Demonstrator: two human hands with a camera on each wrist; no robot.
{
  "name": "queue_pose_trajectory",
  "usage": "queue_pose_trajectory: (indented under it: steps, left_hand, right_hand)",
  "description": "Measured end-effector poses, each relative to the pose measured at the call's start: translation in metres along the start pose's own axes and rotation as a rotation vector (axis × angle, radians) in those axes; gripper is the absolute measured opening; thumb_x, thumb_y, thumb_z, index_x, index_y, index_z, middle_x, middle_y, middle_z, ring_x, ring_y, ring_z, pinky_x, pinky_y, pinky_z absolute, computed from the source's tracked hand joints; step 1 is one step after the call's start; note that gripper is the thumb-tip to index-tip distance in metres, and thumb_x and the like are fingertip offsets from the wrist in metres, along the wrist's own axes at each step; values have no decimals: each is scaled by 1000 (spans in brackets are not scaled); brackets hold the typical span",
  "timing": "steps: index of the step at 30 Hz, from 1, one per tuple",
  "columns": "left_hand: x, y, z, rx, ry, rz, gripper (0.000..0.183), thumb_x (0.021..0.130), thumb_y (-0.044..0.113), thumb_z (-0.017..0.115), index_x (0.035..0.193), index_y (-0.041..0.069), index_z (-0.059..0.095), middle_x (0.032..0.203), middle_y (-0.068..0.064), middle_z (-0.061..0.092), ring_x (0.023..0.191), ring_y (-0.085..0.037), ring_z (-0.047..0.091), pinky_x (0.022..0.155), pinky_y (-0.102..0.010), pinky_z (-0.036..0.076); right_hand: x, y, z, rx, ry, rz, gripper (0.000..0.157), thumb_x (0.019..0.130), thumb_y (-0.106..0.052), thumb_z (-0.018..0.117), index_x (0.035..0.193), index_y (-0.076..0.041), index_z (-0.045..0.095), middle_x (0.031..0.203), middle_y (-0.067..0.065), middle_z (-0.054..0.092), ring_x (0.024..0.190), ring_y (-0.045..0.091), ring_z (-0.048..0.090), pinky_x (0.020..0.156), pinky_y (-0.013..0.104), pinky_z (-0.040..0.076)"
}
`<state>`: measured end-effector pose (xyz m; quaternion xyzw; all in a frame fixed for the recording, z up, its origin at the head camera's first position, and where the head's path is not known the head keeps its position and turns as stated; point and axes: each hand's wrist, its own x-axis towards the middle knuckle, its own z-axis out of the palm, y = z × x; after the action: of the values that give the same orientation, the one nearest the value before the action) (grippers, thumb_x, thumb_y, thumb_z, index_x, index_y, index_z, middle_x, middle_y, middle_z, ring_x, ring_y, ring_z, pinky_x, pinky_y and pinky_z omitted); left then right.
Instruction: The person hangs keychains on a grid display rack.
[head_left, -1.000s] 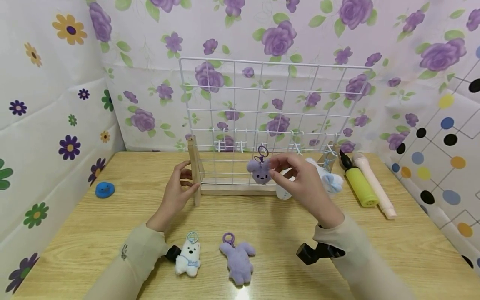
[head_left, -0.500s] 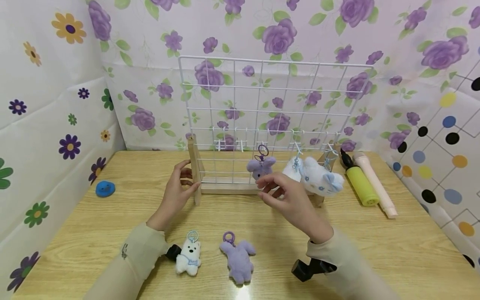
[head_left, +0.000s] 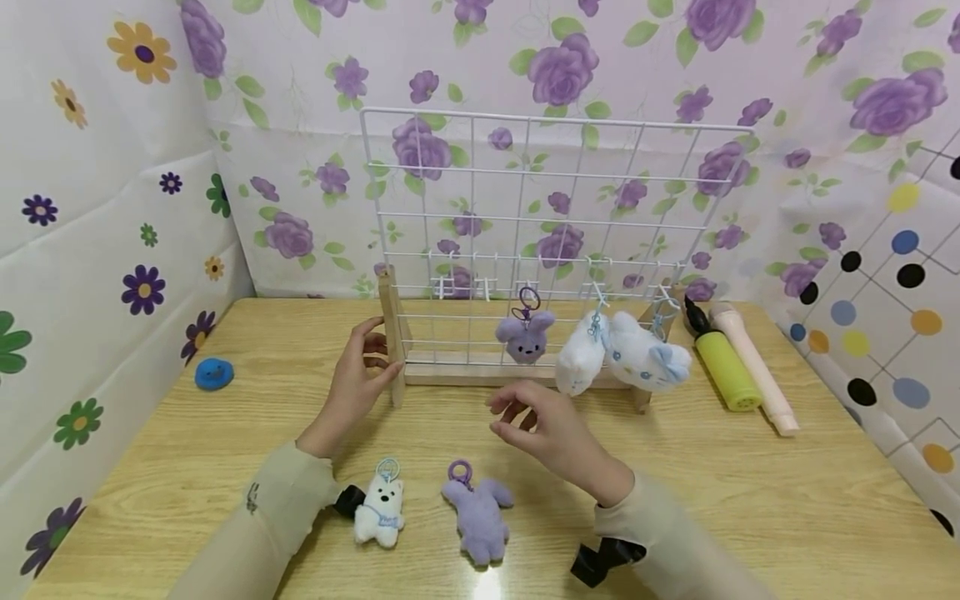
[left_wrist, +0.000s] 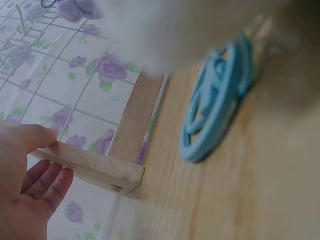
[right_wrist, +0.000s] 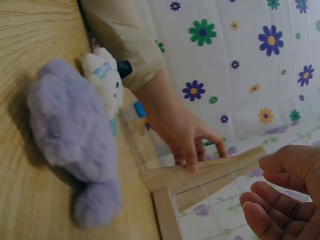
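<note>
My left hand (head_left: 354, 379) grips the wooden leg (head_left: 392, 337) of a white wire grid rack, thumb on one side and fingers on the other. Loosely curled and holding nothing, my right hand (head_left: 551, 433) hovers over the table in front of the rack. A purple plush keychain (head_left: 525, 342) hangs from a hook, with two white plush keychains (head_left: 581, 358) to its right. On the table lie a white bear keychain (head_left: 379, 514) and a second purple plush keychain (head_left: 482, 521). A blurred blue ring (left_wrist: 207, 110) fills part of the left wrist view.
A blue toy (head_left: 213, 374) sits at the table's left. To the right of the rack lie a yellow-green bottle-like pump (head_left: 726, 371) and a pale pink tube (head_left: 757, 371). Bare white hooks (head_left: 465, 287) are on the grid's left part. Patterned cloth walls surround the table.
My right hand has withdrawn from the hanging purple plush keychain, moving down and toward me. That keychain stays on its hook. My left hand keeps its hold on the leg.
</note>
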<state>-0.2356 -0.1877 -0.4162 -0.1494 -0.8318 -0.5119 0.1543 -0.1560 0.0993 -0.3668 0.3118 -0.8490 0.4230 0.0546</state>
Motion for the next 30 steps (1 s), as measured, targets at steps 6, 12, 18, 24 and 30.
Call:
queue_pose_trajectory:
  steps: [6,12,18,24,30]
  left_hand:
    - [1,0,0,-12,0,9,70,86,-3,68,144,3,29,117,-23,53,103,-31,54,83,-41,54]
    - [3,0,1,-8,5,14,69,86,-3,67,144,3,30,117,-24,53,104,-32,55,80,-29,53]
    - [4,0,2,-7,12,40,70,84,-5,68,144,3,31,115,-24,53,102,-32,55,79,-30,54]
    - [2,-3,2,-16,40,105,69,84,-6,68,142,3,33,109,-22,54,96,-26,55,74,-20,52]
    - [1,-2,-1,-2,5,14,70,85,-5,67,144,3,30,116,-24,53,102,-32,55,81,-36,54]
  right_hand:
    - [-2,9,16,29,-82,14,17,88,-12,68,104,-7,67,96,10,68,80,10,64,63,20,53]
    - [-1,15,30,63,-161,56,19,88,-10,67,105,-2,66,99,12,67,82,13,64,65,19,53]
    - [-2,21,42,61,-236,97,20,89,-9,67,108,-2,65,102,11,66,85,15,63,70,18,52]
    - [-3,25,54,29,-269,93,18,89,-13,69,104,-3,66,98,9,66,83,14,64,71,21,53]
    - [-2,25,62,-25,-290,115,18,89,-17,69,102,-5,67,91,6,64,76,9,60,67,20,50]
